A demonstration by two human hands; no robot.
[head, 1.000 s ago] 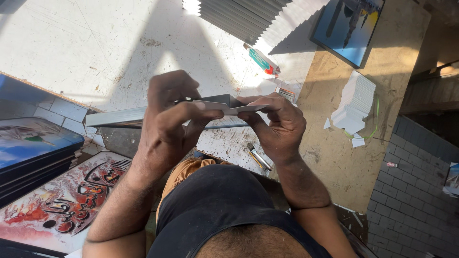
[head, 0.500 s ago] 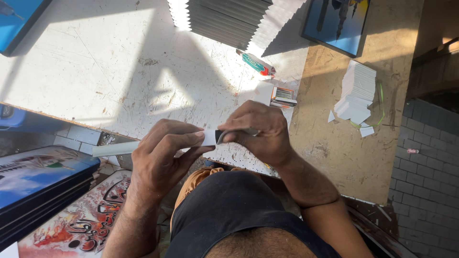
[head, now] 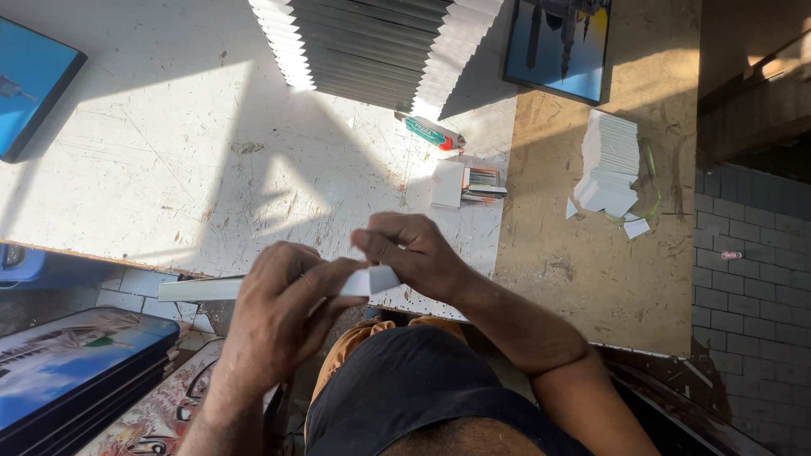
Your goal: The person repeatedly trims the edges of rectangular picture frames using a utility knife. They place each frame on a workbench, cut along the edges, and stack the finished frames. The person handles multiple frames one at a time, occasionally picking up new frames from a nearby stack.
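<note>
A long white strip (head: 203, 289) of folded card or moulding lies across both my hands in front of my chest. My left hand (head: 279, 312) grips it around its middle, fingers wrapped over the top. My right hand (head: 410, 253) pinches the strip's right end (head: 380, 279) between thumb and fingers. The strip's left part sticks out past my left hand, over the edge of the scratched white worktable (head: 194, 152). I am wearing a dark shirt; my arms hide the strip's underside.
A fanned row of grey-and-white strips (head: 372, 42) stands at the table's back. A green-red tool (head: 431, 133) and a small box of blades (head: 473, 181) lie ahead. Framed pictures (head: 557, 46) (head: 34, 84), a white card stack (head: 612, 160), stacked frames (head: 76, 371) lower left.
The view has tilted so the table takes up more of the picture. My hands have come lower and closer together on the strip, the right hand now at its end.
</note>
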